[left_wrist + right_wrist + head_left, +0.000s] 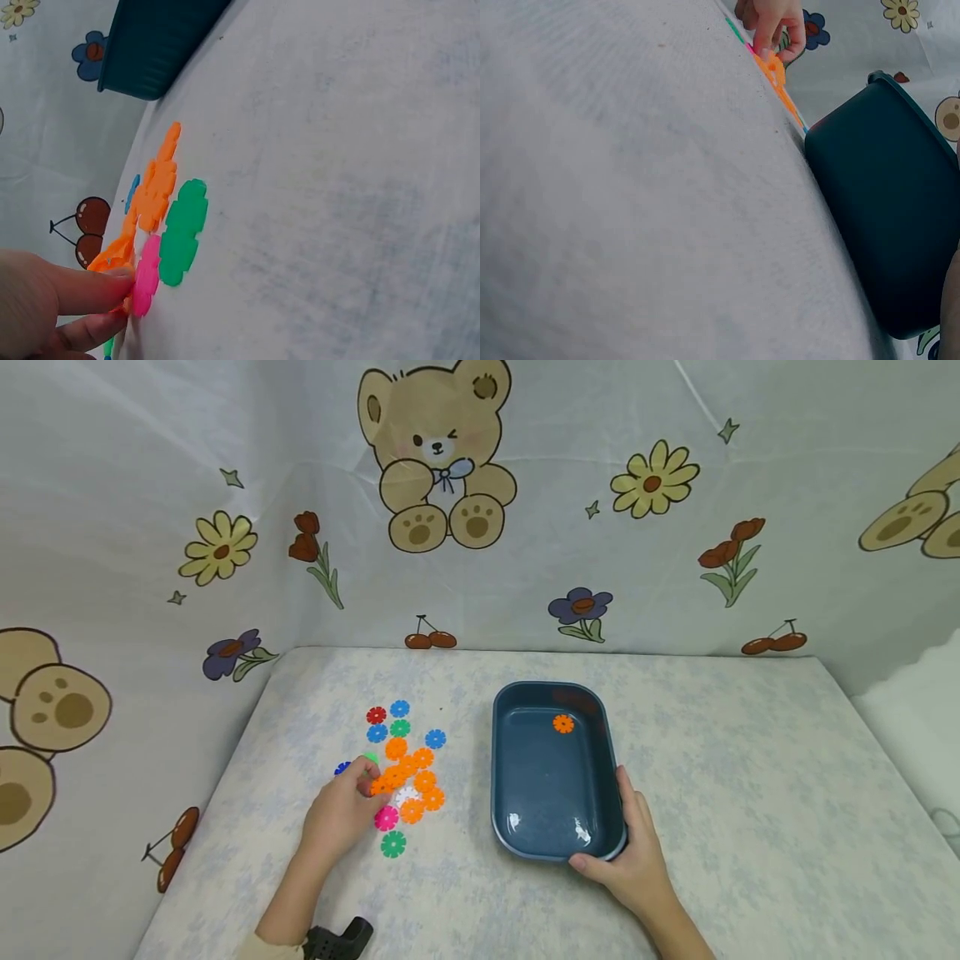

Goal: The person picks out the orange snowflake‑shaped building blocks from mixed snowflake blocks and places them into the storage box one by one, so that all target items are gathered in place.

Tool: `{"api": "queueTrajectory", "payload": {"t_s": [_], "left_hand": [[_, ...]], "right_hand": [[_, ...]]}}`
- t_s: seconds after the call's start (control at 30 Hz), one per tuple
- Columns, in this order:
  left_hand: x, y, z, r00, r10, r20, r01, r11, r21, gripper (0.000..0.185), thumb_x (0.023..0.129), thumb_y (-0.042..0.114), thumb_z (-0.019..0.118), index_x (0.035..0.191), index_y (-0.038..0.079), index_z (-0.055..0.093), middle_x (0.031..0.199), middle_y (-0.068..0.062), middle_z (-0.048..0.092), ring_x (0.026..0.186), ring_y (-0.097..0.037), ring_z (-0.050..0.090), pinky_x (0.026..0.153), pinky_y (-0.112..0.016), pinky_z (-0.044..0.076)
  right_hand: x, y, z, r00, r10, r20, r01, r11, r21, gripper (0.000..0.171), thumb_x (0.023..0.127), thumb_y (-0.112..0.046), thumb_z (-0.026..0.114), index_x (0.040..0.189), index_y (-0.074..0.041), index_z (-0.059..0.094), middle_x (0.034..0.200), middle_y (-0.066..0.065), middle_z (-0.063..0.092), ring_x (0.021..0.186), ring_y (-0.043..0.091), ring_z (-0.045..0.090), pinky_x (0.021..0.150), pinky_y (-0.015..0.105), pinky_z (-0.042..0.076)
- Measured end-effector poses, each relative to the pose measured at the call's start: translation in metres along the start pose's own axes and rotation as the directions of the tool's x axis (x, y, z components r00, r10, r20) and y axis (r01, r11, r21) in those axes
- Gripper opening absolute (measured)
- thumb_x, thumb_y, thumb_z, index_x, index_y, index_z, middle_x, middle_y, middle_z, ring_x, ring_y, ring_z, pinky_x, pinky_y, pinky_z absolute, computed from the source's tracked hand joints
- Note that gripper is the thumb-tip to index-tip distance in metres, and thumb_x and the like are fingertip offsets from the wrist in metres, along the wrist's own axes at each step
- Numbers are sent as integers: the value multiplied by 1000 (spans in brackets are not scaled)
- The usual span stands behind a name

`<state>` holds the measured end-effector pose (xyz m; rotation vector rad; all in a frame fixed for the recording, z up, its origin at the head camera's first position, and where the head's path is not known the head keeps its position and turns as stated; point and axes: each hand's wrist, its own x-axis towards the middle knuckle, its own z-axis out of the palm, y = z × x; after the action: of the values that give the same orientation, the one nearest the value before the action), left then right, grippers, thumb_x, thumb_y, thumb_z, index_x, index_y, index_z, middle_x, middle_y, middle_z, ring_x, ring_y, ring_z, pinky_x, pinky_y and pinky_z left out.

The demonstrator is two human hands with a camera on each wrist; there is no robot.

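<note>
Left grip (341,814) seemingly on orange disc (381,786)

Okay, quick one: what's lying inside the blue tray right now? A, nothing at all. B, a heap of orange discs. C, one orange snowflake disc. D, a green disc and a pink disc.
C: the blue tray holds a single orange disc near its far end; the other discs lie on the table.
</note>
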<state>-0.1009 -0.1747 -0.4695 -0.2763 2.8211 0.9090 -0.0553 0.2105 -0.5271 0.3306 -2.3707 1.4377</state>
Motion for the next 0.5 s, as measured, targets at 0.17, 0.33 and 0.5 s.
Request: {"api": "queueTrajectory", "payload": {"t_s": [0.17,0.33,0.5], "left_hand": [[-6,9,-3,1000,26,-7,-27,997,-70,20,92,18,69,111,20,61,94,-6,65,53,-19,47,50,-28,41],[-10,36,-7,997,65,39,-55,972,-227,20,95,20,66,115,23,62,104,-6,63,48,-19,43,47,-27,41],[-9,75,-4,987,148,67,-117,934,-336,17,95,21,67,112,26,65,104,-6,62,56,-20,50,52,-29,45]], "right_hand": [[0,1,-1,1000,9,10,-9,1000,4,134,47,-24,97,157,-10,24,128,22,51,115,5,42,95,5,29],[0,2,-1,1000,5,11,-5,1000,-6,134,47,-23,97,157,-9,24,127,22,51,115,4,42,95,5,29],[1,-4,-1,1000,13,3,-13,1000,2,132,47,-20,96,157,-7,24,124,25,51,113,5,42,95,5,29]]}}
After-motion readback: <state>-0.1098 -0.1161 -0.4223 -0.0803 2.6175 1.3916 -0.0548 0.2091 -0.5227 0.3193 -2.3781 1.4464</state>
